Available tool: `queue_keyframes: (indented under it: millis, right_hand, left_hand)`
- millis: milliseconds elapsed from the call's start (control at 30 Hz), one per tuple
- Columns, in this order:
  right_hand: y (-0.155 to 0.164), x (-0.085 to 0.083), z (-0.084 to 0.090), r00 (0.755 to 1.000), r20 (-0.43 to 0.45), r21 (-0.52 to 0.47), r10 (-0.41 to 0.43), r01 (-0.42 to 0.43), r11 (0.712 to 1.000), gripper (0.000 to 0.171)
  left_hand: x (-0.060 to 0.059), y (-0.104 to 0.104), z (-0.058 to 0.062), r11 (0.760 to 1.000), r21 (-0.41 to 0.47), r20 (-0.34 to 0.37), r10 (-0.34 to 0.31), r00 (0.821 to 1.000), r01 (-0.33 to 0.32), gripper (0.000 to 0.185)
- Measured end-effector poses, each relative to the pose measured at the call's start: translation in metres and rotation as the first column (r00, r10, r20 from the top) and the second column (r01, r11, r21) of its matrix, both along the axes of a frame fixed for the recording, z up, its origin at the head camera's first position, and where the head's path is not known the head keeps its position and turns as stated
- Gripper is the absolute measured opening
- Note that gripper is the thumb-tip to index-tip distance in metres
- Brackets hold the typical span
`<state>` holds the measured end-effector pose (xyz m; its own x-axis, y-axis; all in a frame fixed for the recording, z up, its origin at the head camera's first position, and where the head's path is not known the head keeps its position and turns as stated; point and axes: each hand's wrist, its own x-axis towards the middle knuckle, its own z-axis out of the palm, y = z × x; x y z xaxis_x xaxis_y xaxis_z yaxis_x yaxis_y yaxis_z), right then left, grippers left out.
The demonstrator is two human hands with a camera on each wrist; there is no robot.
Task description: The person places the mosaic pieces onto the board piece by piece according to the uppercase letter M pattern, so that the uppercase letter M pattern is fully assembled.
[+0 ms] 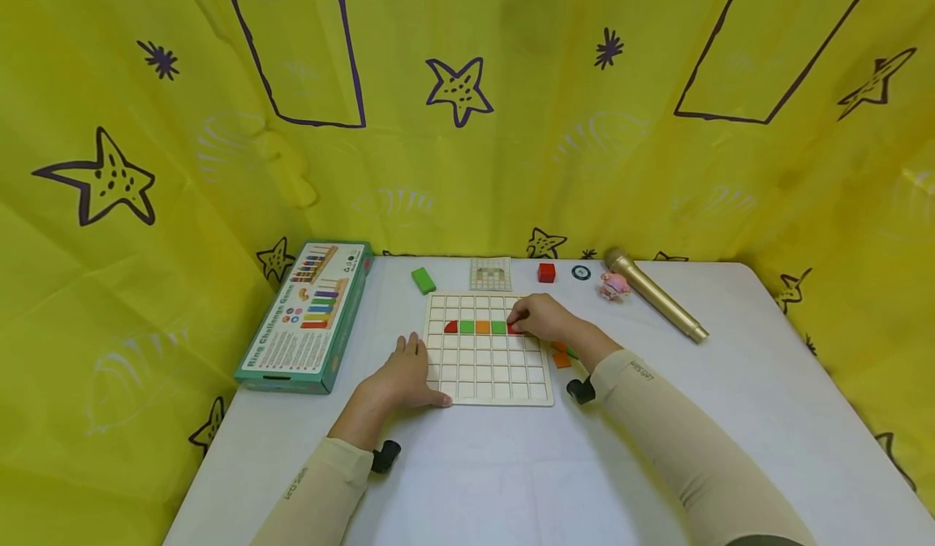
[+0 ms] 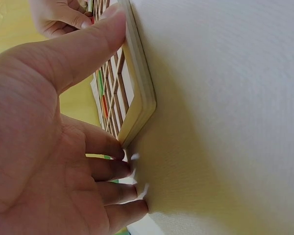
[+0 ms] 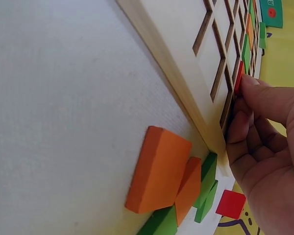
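A red block (image 1: 515,328) is being pinched by the right hand (image 1: 544,319), fingers (image 3: 264,100) curled on it, in the 2nd row of the grid board (image 1: 488,384), just right of a green block (image 1: 499,327). The board's left edge is being steadied by the left hand (image 1: 403,380), fingers (image 2: 105,169) straight and together, thumb along the rim. Loose orange and green blocks (image 3: 159,169) are lying on the table (image 1: 511,473), beside the board's right edge.
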<state>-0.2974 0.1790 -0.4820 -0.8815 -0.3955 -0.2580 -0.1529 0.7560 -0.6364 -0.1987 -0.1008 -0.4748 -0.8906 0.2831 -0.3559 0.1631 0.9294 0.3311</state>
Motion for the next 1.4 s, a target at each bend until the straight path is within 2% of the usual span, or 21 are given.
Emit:
queue_keyframes:
  millis: [367, 633, 933, 1400]
  right_hand:
    - [0.006, 0.003, -0.007, 0.999, -0.045, -0.059, -0.008, 0.005, 0.998, 0.009]
    - [0.018, 0.013, 0.001, 0.995, -0.041, -0.115, -0.088, 0.083, 0.990, 0.010]
    - [0.036, 0.024, 0.001, 0.986, -0.144, -0.095, -0.080, 0.067, 0.993, 0.008]
    - [0.062, 0.040, 0.007, 0.984, -0.139, -0.118, -0.111, 0.095, 0.989, 0.013]
  left_hand:
    - [0.001, -0.001, 0.001, 1.000, 0.011, -0.007, -0.009, 1.000, 0.009, 0.117]
    - [0.002, -0.001, 0.001, 1.000, 0.008, -0.010, -0.006, 1.000, 0.006, 0.117]
    - [0.002, -0.001, 0.001, 1.000, -0.002, -0.010, -0.003, 1.000, 0.003, 0.117]
    - [0.001, -0.001, 0.000, 1.000, -0.009, -0.007, -0.010, 1.000, 0.010, 0.118]
